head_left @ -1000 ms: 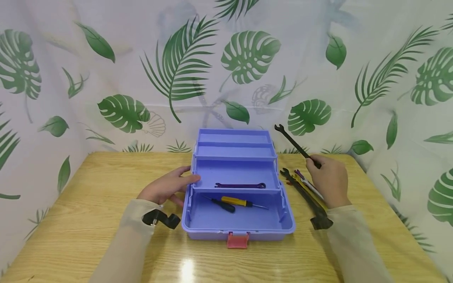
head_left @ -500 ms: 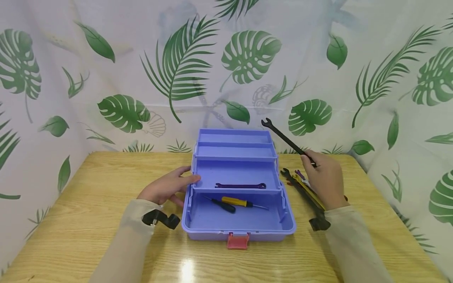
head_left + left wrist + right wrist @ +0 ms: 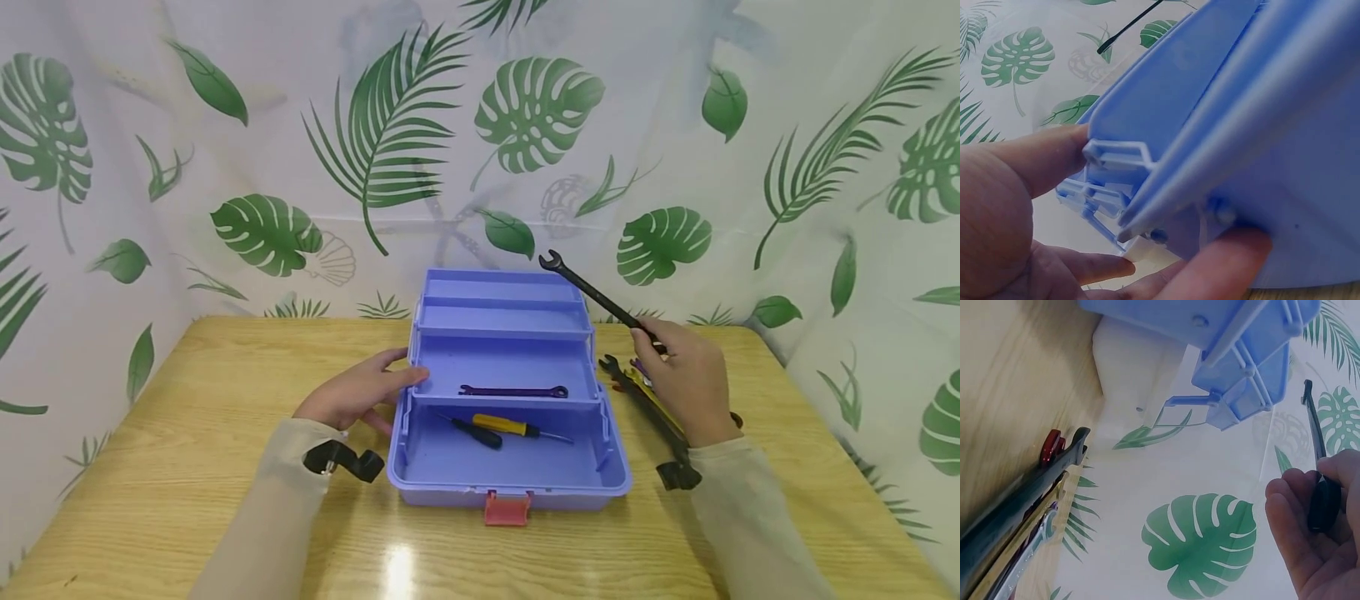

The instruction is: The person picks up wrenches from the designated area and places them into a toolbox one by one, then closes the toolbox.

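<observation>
In the head view, an open blue-purple toolbox (image 3: pixel 510 498) stands on the table with its stepped trays raised. My left hand (image 3: pixel 363 390) grips its left side, thumb over the tray's edge; the left wrist view shows the thumb (image 3: pixel 1054 156) at the tray and fingers along the outer wall. To the right, my right hand (image 3: pixel 686 379) holds a black wrench (image 3: pixel 596 296) by one end, its open jaw pointing up and left, above the table. In the right wrist view the wrench's near end (image 3: pixel 1324 503) lies between thumb and fingers.
A dark purple wrench (image 3: pixel 513 392) lies in the front tray. Yellow (image 3: pixel 500 425) and black (image 3: pixel 477 433) screwdrivers lie in the bottom compartment. Right of the box, several wrenches (image 3: pixel 1019 500) lie on the table, partly under my right arm. A leaf-print cloth (image 3: pixel 300 125) hangs behind.
My right hand has moved slightly left with the black wrench, whose open jaw now sits higher and nearer the toolbox. My left hand keeps its hold on the box.
</observation>
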A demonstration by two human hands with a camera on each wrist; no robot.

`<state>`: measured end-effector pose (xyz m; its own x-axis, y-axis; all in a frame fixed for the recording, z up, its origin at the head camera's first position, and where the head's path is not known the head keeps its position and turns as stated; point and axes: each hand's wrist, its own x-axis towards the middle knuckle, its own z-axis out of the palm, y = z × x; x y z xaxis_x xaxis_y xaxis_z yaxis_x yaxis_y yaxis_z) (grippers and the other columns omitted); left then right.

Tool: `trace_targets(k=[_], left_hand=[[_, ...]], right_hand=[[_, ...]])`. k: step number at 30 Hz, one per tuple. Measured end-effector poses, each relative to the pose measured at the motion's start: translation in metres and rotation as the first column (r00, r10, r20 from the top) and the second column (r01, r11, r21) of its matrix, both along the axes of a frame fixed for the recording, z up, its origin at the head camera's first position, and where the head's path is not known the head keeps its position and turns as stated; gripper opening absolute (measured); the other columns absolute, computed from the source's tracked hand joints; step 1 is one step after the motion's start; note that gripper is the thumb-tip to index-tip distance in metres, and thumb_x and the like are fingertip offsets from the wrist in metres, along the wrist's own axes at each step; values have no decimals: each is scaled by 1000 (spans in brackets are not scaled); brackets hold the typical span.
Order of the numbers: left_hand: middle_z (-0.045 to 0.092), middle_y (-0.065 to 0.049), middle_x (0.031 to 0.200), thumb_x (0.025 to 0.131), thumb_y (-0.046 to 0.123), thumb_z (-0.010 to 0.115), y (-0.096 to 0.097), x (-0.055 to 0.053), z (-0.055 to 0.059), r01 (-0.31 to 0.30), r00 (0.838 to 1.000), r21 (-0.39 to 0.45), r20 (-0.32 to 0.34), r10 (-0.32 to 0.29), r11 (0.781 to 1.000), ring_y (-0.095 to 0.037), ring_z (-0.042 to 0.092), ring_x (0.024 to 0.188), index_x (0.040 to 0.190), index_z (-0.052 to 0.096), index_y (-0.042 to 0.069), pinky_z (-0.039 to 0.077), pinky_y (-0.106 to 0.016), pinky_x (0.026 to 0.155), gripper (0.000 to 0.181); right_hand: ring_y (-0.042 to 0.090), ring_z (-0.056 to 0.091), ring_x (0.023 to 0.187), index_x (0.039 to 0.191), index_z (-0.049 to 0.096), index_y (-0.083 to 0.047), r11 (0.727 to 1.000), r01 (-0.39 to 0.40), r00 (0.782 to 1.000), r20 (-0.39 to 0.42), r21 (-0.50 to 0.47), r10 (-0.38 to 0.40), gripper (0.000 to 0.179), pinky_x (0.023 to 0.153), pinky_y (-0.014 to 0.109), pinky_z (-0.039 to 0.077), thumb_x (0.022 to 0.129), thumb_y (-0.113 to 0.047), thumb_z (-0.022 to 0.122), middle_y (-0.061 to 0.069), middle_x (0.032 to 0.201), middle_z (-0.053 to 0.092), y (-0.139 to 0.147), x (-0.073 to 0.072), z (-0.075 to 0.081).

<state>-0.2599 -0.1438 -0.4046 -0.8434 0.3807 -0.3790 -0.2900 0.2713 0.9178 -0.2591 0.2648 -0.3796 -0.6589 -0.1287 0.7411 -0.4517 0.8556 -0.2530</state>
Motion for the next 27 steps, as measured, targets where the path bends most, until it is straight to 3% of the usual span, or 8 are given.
trace_targets(k=[12,20,27], left_hand=[[56,-15,129,90,45,62,0,1,3,5,1000,12,0,-5,1000,-35,59,111,149,24,24,57,-49,67,73],[57,-14,128,89,47,62,1,0,2,3,1000,16,0,-3,1000,-33,60,109,149,23,23,57,-50,66,75],[56,-15,128,89,46,62,0,1,2,7,1000,39,10,-8,999,-36,58,112,149,22,25,57,-52,66,75]], right_hand=[[18,66,67,105,72,-7,995,-88,995,-44,50,90,19,62,39,53,89,-15,66,5,87,71,-1,0,1],[19,68,88,107,71,-11,979,-162,986,-13,123,165,20,70,37,54,90,-21,66,3,98,71,-3,4,4],[22,66,91,106,70,-9,969,-208,978,-1,133,209,19,78,40,54,88,-15,68,4,98,70,-8,8,9]])
